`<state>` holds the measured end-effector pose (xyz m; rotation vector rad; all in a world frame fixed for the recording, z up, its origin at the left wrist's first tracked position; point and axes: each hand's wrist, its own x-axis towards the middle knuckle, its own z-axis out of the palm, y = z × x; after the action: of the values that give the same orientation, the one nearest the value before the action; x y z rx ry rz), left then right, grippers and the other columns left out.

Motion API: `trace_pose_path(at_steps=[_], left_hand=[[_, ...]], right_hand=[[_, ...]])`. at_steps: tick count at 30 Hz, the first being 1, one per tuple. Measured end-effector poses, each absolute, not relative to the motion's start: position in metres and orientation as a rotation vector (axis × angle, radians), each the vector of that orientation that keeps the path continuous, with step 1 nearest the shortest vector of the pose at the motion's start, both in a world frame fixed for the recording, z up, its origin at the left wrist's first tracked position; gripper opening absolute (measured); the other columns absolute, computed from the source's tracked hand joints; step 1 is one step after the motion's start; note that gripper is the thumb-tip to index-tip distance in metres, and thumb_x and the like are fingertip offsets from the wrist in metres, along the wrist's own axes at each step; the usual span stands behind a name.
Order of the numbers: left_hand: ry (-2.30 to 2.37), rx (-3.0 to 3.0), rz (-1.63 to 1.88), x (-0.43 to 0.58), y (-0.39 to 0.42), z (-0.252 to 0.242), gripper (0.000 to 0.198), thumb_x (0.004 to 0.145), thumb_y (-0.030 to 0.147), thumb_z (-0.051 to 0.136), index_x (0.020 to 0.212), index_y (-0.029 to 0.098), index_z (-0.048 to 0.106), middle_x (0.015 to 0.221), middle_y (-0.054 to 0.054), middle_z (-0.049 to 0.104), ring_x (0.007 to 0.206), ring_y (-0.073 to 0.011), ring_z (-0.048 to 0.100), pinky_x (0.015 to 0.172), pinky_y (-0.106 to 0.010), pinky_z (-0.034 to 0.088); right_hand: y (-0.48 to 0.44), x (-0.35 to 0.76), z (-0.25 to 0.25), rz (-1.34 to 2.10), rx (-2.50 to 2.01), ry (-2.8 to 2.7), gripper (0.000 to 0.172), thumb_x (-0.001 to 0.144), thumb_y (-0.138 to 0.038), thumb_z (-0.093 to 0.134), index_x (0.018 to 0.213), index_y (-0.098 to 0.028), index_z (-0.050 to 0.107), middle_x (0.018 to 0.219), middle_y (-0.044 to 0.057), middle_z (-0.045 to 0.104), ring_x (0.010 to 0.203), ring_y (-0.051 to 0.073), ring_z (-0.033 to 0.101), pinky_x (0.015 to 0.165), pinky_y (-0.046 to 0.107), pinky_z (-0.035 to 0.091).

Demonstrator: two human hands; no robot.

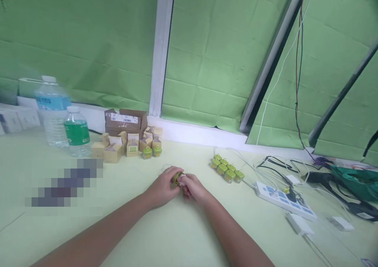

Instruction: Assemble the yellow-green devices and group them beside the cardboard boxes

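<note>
My left hand (163, 188) is closed around a small olive-green lidded container (178, 178) above the middle of the table. From the other side, the fingers of my right hand (193, 186) pinch something white (182, 176) against it, perhaps a cloth or tissue; its kind is hard to make out. Right of my hands stands a group of several similar green-lidded clear containers (223, 169), each with a ring on top. Two more green-lidded containers (152, 152) stand at the back left, before small open cardboard boxes (113, 151).
Behind the small boxes is a larger brown carton (125, 123). Two water bottles (77, 133) stand at left. On the right lie a white power strip (285, 200), tangled cables, a white adapter (299, 223) and a green bag (354, 182). Green blinds (206, 62) cover the windows behind.
</note>
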<state>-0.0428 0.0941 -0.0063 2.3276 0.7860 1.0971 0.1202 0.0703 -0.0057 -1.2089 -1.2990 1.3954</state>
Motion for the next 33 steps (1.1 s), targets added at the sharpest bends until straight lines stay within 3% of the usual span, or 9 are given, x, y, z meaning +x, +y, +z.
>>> trace_pose_path(at_steps=[10, 23, 33], left_hand=[[0.837, 2.298, 1.137, -0.044, 0.103, -0.016, 0.048, 0.074, 0.008, 0.058, 0.119, 0.023, 0.058, 0.117, -0.006, 0.062, 0.104, -0.022, 0.062, 0.091, -0.036, 0.053], [0.881, 2.235, 1.131, -0.044, 0.105, -0.016, 0.039, 0.077, 0.015, 0.061, 0.115, 0.023, 0.059, 0.11, -0.006, 0.063, 0.095, -0.021, 0.063, 0.08, -0.034, 0.054], [0.924, 2.104, 1.191, -0.046, 0.114, -0.018, 0.037, 0.084, 0.029, 0.065, 0.12, 0.023, 0.055, 0.111, -0.005, 0.065, 0.098, -0.0205, 0.064, 0.087, -0.037, 0.055]], right_hand=[[0.076, 0.122, -0.011, 1.392, -1.23, -1.232, 0.027, 0.072, -0.043, 0.058, 0.075, -0.017, 0.056, 0.057, -0.002, 0.053, 0.044, 0.012, 0.051, 0.034, 0.021, 0.035], [0.076, 0.121, -0.011, 1.37, -1.258, -1.211, 0.031, 0.071, -0.045, 0.062, 0.08, -0.017, 0.055, 0.065, -0.002, 0.054, 0.048, 0.012, 0.053, 0.036, 0.021, 0.039], [0.08, 0.123, -0.013, 1.253, -1.347, -1.12, 0.03, 0.073, -0.046, 0.065, 0.085, -0.02, 0.055, 0.079, 0.002, 0.06, 0.058, 0.014, 0.058, 0.042, 0.023, 0.043]])
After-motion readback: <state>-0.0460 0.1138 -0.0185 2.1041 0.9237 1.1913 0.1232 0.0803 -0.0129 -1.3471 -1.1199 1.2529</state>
